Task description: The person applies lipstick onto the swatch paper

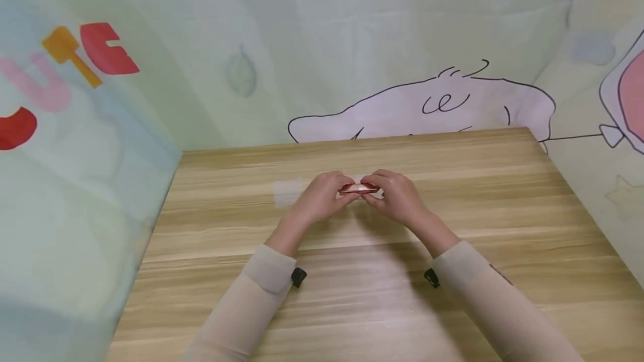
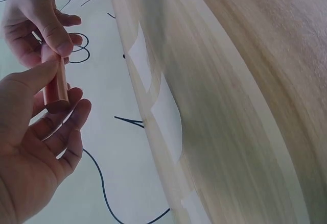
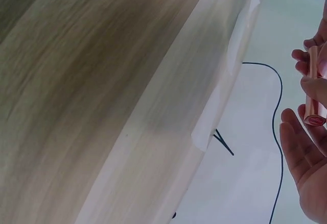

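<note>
A small, slim rose-gold tube that looks like a lipstick [image 1: 358, 188] is held level above the table, between both hands. My left hand [image 1: 322, 197] pinches one end between thumb and fingers. At the other end, my right hand [image 1: 398, 195] grips it the same way. In the left wrist view the lipstick [image 2: 55, 90] shows flat shiny sides, with a thumb lying along it. A red oval mark shows on the end face of the lipstick [image 3: 312, 101] in the right wrist view. The fingers hide much of its middle.
Below is a wood-grain table [image 1: 352, 306]. A white paper piece [image 1: 288, 192] lies left of the hands, and more white paper [image 2: 167, 117] lies along the far edge. Printed cloth [image 1: 302, 43] hangs behind the table and at its sides.
</note>
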Demonstrator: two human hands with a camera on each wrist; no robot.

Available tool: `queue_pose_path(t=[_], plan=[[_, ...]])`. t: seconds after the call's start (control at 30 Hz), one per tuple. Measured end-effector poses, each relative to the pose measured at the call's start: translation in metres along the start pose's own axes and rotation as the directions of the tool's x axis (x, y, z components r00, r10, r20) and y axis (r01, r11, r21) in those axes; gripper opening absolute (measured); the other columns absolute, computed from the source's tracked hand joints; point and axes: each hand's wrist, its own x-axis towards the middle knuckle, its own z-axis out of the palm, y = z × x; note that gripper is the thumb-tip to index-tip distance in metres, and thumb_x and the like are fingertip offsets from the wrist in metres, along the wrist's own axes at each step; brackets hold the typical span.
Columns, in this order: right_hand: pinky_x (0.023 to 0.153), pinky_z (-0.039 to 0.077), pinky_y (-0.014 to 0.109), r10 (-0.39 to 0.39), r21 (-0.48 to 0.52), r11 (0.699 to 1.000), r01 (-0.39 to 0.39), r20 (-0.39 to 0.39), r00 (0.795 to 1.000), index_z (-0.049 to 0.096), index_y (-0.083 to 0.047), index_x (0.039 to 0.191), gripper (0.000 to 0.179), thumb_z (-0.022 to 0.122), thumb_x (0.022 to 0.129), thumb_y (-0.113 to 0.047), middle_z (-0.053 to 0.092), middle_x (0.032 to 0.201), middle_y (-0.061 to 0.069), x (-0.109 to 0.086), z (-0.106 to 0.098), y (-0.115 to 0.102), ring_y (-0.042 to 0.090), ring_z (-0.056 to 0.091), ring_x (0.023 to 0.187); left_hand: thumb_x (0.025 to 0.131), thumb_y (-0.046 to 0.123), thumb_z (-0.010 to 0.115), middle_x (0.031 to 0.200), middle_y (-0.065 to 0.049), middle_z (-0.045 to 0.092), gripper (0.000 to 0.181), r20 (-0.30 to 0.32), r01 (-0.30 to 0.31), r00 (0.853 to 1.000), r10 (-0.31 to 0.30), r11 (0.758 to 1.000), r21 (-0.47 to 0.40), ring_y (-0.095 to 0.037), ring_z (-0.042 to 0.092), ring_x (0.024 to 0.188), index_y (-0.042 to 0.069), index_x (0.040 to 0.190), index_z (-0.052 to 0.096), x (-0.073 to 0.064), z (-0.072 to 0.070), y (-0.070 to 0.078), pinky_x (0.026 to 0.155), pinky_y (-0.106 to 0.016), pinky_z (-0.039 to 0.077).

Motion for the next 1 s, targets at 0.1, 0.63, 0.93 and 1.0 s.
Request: queue_pose_path(t=[0.1, 0.63, 0.93, 1.0], plan=[[0.068, 0.059, 0.033, 0.032, 0.093, 0.995, -0.034, 0.020, 0.999, 0.075, 0.000, 0.104, 0.025, 0.084, 0.082, -0.006, 0.073, 0.096, 0.010, 0.001, 0.001, -0.002, 0.021, 0.070, 0.082, 0.096, 0.029, 0.072, 0.082, 0.003, 0.063, 0.019, -0.004, -0.009, 1.000, 0.009, 1.000, -0.004, -0.018, 0.057, 0.076, 0.011, 0.097, 0.074, -0.004, -0.003, -0.001, 0.070, -0.032, 0.047], [0.068, 0.060, 0.025, 0.190, 0.445, 0.870, -0.213, 0.096, 0.977, 0.072, 0.004, 0.111, 0.030, 0.082, 0.084, -0.003, 0.072, 0.102, 0.013, 0.007, 0.004, -0.018, 0.025, 0.070, 0.090, 0.096, 0.029, 0.072, 0.093, -0.002, 0.061, 0.027, -0.064, -0.006, 0.998, 0.005, 1.000, -0.021, -0.023, 0.058, 0.087, 0.005, 0.109, 0.074, -0.028, -0.017, -0.005, 0.077, -0.033, 0.048], [0.070, 0.060, 0.025, 0.170, 0.472, 0.856, -0.212, 0.129, 0.977, 0.074, 0.000, 0.111, 0.024, 0.079, 0.088, -0.006, 0.074, 0.106, 0.010, 0.010, 0.010, -0.030, 0.022, 0.070, 0.092, 0.096, 0.029, 0.072, 0.092, -0.001, 0.059, 0.025, -0.071, -0.019, 0.997, 0.016, 0.999, -0.050, -0.023, 0.058, 0.085, 0.005, 0.106, 0.074, -0.042, -0.026, -0.010, 0.075, -0.033, 0.048], [0.069, 0.060, 0.025, 0.154, 0.467, 0.863, -0.193, 0.122, 0.981, 0.074, 0.000, 0.110, 0.022, 0.078, 0.089, -0.007, 0.074, 0.104, 0.010, 0.010, 0.011, -0.031, 0.022, 0.070, 0.091, 0.096, 0.028, 0.072, 0.093, -0.001, 0.059, 0.025, -0.065, -0.012, 0.998, 0.008, 0.998, -0.055, -0.025, 0.059, 0.086, 0.005, 0.106, 0.074, -0.044, -0.027, -0.011, 0.076, -0.033, 0.048]])
